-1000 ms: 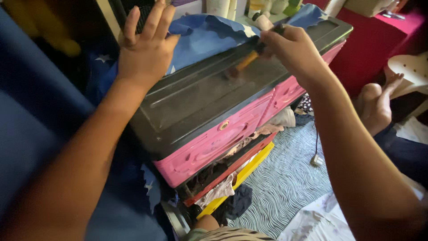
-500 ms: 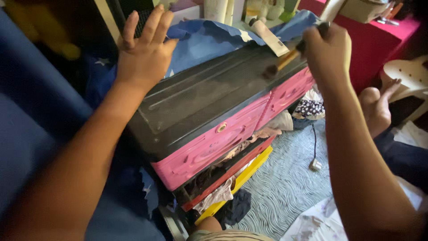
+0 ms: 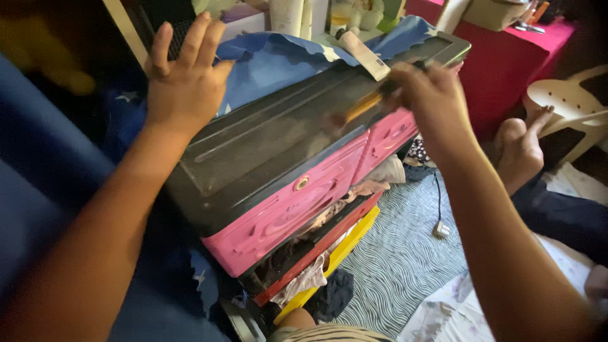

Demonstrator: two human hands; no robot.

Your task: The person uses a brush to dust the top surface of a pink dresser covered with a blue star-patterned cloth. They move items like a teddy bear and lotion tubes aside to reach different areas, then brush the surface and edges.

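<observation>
Dusty black drawer-unit top (image 3: 272, 136), right hand (image 3: 427, 95) gripping brush (image 3: 361, 106), striped rug (image 3: 405, 253)

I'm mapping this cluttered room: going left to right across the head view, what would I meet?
Left hand on blue cloth → black drawer-unit top → right hand holding an orange-handled brush → red cloth-covered surface → white plastic chair.

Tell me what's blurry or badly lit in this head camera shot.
Head view: the right hand and the brush it grips are motion-smeared; the left hand is sharper; the black cabinet top shows a dull sheen; the upper left corner falls into deep shadow.
</observation>
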